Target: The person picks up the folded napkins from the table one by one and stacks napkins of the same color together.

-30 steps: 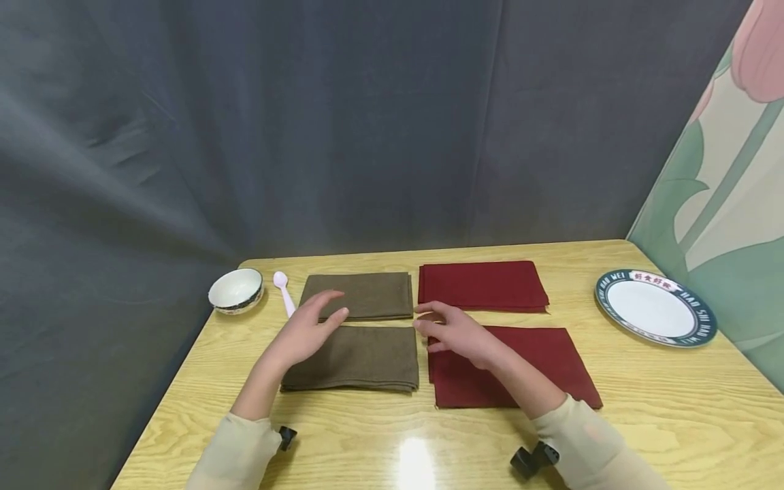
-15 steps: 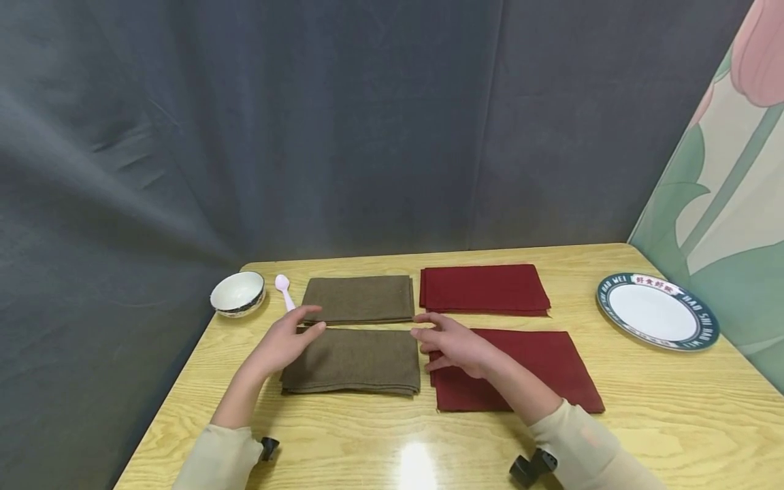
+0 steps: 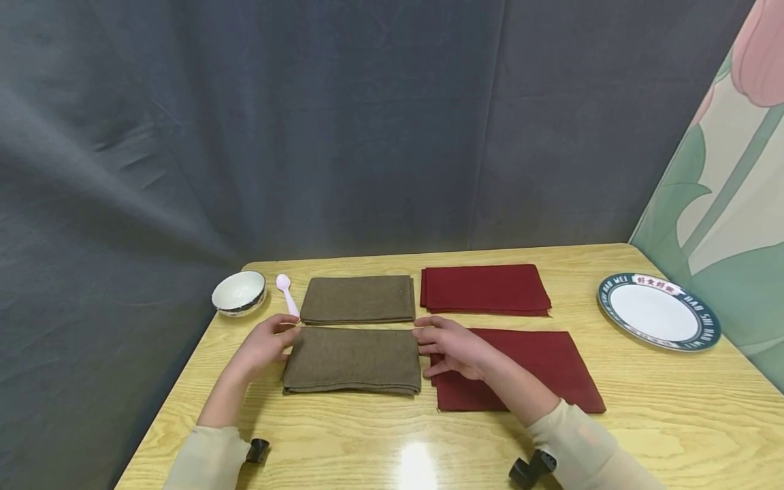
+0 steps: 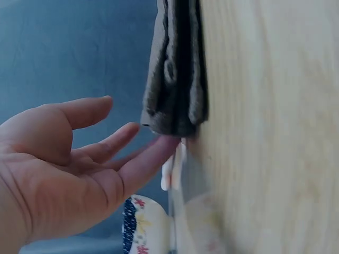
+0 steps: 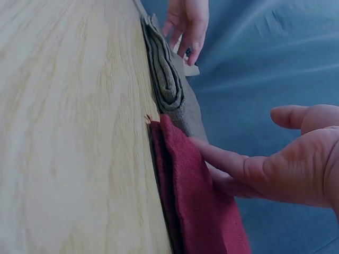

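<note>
**Inspector A:** State the position of the hands.

**Inspector B:** Both sit at the near folded brown cloth [image 3: 352, 359], which lies flat on the wooden table [image 3: 643, 408]. The left hand [image 3: 265, 344] is at its far left corner, fingers relaxed and slightly bent; in the left wrist view the fingertips [image 4: 159, 153] touch the cloth's folded edge without closing on it. The right hand [image 3: 452, 346] is at the far right corner, fingers extended and holding nothing. In the right wrist view its fingers [image 5: 222, 159] rest on the near red cloth [image 3: 520, 371], just beside the brown one.

**Inspector A:** Any grip on the fabric?

**Inspector B:** None visible. Both hands are loose, contact only.

**Inspector A:** Surroundings?

**Inspector B:** A second folded brown cloth [image 3: 358, 299] lies just behind the first, and a second red cloth [image 3: 485, 289] behind the near red one. A pink plastic spoon [image 3: 286, 292] lies left of the far brown cloth, with a small white bowl [image 3: 239, 292] beyond it near the table's left edge. A white plate with a green lettered rim [image 3: 658, 311] sits well apart at the right.
</note>
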A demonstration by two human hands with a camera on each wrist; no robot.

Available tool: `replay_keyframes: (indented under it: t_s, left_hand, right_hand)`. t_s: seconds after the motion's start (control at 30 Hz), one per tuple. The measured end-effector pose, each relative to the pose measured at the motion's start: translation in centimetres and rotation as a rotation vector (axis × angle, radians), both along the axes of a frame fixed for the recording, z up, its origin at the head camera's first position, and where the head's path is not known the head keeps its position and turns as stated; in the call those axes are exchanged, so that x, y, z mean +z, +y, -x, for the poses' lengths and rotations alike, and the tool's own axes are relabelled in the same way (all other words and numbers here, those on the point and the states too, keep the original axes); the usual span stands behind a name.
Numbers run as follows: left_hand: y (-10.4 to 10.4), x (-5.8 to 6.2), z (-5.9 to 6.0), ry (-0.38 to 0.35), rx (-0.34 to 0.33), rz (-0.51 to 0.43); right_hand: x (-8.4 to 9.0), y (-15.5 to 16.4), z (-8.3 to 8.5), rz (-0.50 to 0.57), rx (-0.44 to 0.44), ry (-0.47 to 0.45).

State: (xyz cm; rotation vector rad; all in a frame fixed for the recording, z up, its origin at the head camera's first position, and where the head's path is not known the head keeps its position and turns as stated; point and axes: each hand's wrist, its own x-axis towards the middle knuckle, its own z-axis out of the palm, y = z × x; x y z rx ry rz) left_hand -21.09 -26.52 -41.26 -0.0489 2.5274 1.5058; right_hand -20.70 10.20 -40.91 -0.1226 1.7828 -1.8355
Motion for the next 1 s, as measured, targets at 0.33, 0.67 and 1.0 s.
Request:
replay_keyframes:
  t_s: [0.33, 0.67, 1.0]
  left_hand:
    - [-0.9, -0.9, 0.9, -0.038, -0.022, -0.045]
    - [-1.1, -1.8, 0.8, -0.030, -0.132, -0.061]
    - [-1.0, -1.7, 0.8, -0.024, -0.063, -0.034]
  right_hand:
    - [-0.7, -0.7, -0.1, 0.067, -0.101, -0.028]
    - [-1.6, -1.5, -0.3, 0.095, -0.065, -0.008]
    - [-2.5, -1.9, -0.2, 0.031, -0.089, 0.039]
